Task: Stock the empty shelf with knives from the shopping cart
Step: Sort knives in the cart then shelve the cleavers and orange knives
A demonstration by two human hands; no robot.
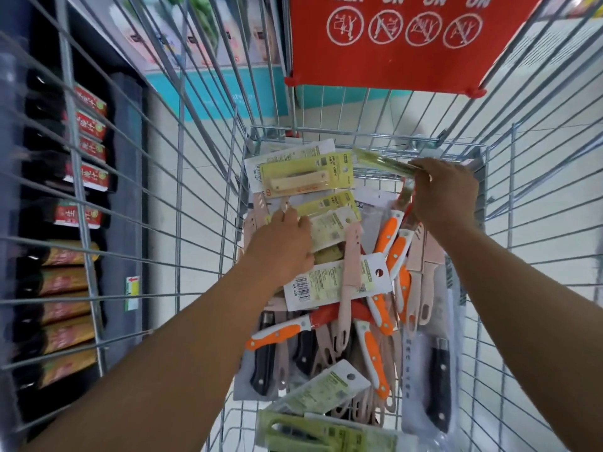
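We reach into the wire shopping cart, heaped with orange-, pink- and black-handled packaged knives. Our left hand rests fingers-down on yellow-green carded packs. Farther on, our right hand pinches a blurred yellow-green pack.

Cart shiny metal wire; knives w/ glossy plastic handles, paper cards; sign matt plastic.
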